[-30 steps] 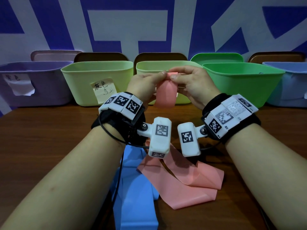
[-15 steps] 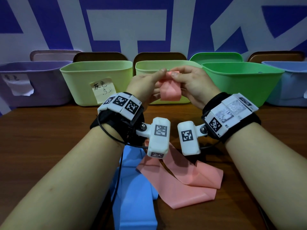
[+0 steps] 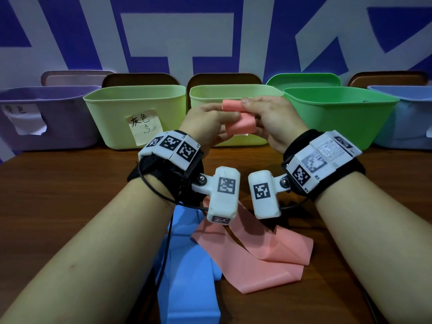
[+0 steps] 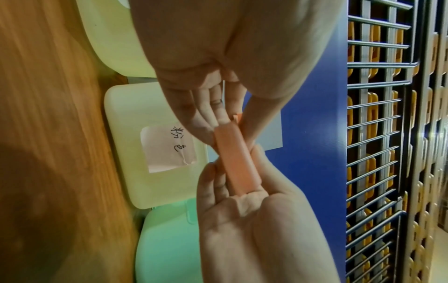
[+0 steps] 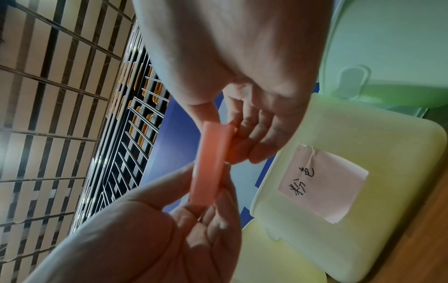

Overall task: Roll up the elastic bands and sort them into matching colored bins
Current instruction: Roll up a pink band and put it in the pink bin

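Between both hands [image 3: 238, 122]: pink band roll [image 3: 240, 126], axis left-right

I have both hands raised above the table [image 3: 58, 195]: my left hand [image 3: 205, 122] and right hand [image 3: 273, 120] pinch the ends of a pink band [image 3: 238, 120], its upper end rolled into a short tube between my fingertips while the rest trails down behind the wrist cameras and lies folded on the wood. Just beside that folded length, nearer my left arm, a blue band [image 3: 187, 277] lies flat. Along the far edge stands a row of bins: a purple bin [image 3: 58, 127], a yellow-green bin [image 3: 112, 122] with a handwritten note, a second yellow-green bin [image 3: 233, 92] right behind my hands, a green bin [image 3: 339, 118], and a light blue bin [image 3: 406, 127].
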Demonstrator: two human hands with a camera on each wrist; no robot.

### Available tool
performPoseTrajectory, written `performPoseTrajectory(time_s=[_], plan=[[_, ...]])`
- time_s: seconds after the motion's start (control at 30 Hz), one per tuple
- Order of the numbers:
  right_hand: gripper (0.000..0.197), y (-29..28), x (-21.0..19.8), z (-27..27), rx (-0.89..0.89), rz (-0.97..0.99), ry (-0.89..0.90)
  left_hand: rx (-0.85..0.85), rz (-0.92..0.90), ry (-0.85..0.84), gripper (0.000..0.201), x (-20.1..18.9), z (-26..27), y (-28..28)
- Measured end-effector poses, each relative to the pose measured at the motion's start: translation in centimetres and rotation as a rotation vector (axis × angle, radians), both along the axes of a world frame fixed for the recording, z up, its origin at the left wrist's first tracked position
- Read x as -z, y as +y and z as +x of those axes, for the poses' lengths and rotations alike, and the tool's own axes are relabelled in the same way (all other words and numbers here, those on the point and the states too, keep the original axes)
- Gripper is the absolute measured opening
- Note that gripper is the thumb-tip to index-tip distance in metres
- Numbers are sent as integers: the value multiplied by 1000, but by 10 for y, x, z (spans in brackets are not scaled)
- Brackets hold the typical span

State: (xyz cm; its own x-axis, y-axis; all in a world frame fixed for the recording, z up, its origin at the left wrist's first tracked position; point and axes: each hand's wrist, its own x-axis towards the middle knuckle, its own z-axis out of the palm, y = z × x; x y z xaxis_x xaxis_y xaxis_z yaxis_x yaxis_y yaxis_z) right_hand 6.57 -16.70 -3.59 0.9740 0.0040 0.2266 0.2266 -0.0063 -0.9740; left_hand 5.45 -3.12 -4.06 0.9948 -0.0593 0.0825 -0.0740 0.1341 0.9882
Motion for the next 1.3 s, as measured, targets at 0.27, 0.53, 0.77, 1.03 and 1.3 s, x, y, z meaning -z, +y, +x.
performPoseTrajectory(time_s=[0.27, 0.53, 0.77, 1.03, 1.3], plan=[[6, -1, -2, -1, -12, 4, 16, -11, -63, 18, 33, -1, 3, 3], [19, -1, -5, -4, -84, 95, 40, -59, 12, -54, 25, -1, 2, 2], [7, -1, -1, 0, -84, 149, 46, -55, 27, -95, 28, -1, 0, 1], [7, 1, -2, 0, -73, 175, 40, -31, 54, -18, 11, 2, 4, 0], [12, 1, -3, 1, -58, 212, 29, -10, 0, -14, 8, 2, 2, 0]])
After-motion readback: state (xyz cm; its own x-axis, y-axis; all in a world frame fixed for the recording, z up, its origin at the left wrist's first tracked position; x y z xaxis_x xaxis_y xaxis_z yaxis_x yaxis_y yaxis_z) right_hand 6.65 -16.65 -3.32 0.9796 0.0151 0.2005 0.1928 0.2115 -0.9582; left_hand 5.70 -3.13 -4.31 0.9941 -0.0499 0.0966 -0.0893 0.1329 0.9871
